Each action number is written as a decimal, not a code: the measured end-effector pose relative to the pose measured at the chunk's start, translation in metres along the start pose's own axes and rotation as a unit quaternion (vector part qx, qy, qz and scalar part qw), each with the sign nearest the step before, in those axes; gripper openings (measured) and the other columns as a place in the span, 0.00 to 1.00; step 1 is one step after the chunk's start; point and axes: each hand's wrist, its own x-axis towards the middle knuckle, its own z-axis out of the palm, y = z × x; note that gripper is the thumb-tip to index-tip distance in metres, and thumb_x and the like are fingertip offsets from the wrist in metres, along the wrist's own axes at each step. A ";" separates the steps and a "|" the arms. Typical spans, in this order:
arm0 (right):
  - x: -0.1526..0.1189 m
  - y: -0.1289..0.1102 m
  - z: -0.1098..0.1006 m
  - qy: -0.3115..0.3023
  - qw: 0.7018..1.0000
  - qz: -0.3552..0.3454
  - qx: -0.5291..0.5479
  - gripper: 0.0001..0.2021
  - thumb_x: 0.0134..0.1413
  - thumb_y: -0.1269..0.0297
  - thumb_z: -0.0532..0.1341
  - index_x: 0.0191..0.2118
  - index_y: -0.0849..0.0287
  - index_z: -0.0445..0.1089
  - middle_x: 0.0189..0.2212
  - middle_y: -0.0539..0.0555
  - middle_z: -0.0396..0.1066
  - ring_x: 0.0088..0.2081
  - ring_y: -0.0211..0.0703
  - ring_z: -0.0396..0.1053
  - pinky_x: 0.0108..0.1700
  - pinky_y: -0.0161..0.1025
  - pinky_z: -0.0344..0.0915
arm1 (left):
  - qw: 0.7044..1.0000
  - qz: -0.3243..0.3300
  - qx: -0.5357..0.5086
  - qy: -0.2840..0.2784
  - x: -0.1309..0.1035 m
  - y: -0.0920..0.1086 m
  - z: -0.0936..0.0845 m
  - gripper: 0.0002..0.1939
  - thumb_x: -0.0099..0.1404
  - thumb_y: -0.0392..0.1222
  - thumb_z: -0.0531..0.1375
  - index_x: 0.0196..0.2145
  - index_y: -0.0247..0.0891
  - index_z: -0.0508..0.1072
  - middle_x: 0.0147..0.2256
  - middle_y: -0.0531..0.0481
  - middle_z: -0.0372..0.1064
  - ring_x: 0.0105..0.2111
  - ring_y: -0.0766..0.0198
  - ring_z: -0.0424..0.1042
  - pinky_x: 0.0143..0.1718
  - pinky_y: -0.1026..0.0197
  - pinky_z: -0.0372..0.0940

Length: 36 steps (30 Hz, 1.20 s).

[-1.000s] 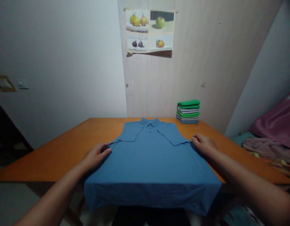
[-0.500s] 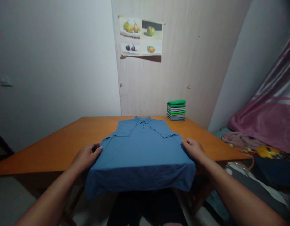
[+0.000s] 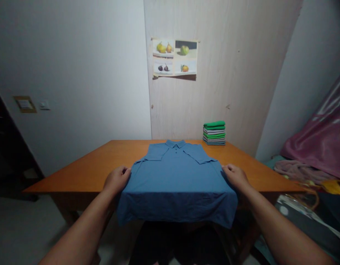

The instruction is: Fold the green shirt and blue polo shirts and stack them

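Observation:
A blue polo shirt [image 3: 175,176] lies spread on the wooden table, collar toward the wall, both sleeves folded inward over the body. Its lower part hangs over the table's front edge. My left hand [image 3: 118,178] pinches the shirt's left side edge, fingers closed. On the opposite side edge, my right hand [image 3: 234,175] is closed on the fabric in the same way. The fingertips of both hands are partly hidden.
A stack of folded green, grey and patterned clothes [image 3: 214,133] stands at the back right of the table [image 3: 87,165]. To the right are a pink curtain [image 3: 319,143] and piled fabrics. A fruit picture [image 3: 174,59] hangs on the wall.
The view has shifted, so the table and shirt appear farther right. My left hand's thumb and fingers have closed together on the shirt's edge. My right hand keeps its hold.

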 end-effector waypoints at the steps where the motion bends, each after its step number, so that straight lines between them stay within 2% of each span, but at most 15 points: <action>1: 0.000 0.000 0.000 0.000 1.000 0.000 -0.001 0.21 0.58 0.47 0.51 0.23 0.55 0.64 0.21 0.52 0.68 0.29 0.45 0.66 0.29 0.38 0.54 | 1.000 -0.001 -0.001 0.001 0.000 0.000 0.000 0.23 0.67 0.59 0.49 0.33 0.42 0.75 0.35 0.45 0.78 0.36 0.54 0.75 0.33 0.60 0.60; 14: -0.002 -0.005 -0.001 -0.002 1.000 0.004 -0.007 0.21 0.60 0.47 0.50 0.22 0.55 0.62 0.21 0.50 0.65 0.28 0.42 0.64 0.30 0.37 0.53 | 1.000 -0.005 -0.021 0.003 0.004 -0.008 -0.002 0.23 0.66 0.59 0.50 0.31 0.41 0.75 0.32 0.46 0.77 0.34 0.54 0.74 0.31 0.60 0.58; 22: 0.000 0.000 0.006 0.030 0.999 -0.005 0.009 0.20 0.59 0.48 0.52 0.22 0.55 0.63 0.20 0.50 0.65 0.27 0.42 0.64 0.29 0.36 0.52 | 1.000 -0.012 -0.021 0.005 0.004 -0.006 -0.002 0.22 0.65 0.58 0.50 0.31 0.41 0.75 0.31 0.47 0.76 0.33 0.56 0.74 0.31 0.61 0.58; 36: 0.002 0.002 0.008 0.033 0.999 -0.009 0.000 0.19 0.58 0.50 0.53 0.22 0.55 0.63 0.20 0.50 0.65 0.26 0.41 0.64 0.28 0.36 0.50 | 0.999 -0.014 -0.029 -0.004 0.011 -0.017 0.003 0.23 0.65 0.59 0.50 0.33 0.41 0.76 0.33 0.46 0.77 0.35 0.54 0.74 0.32 0.60 0.60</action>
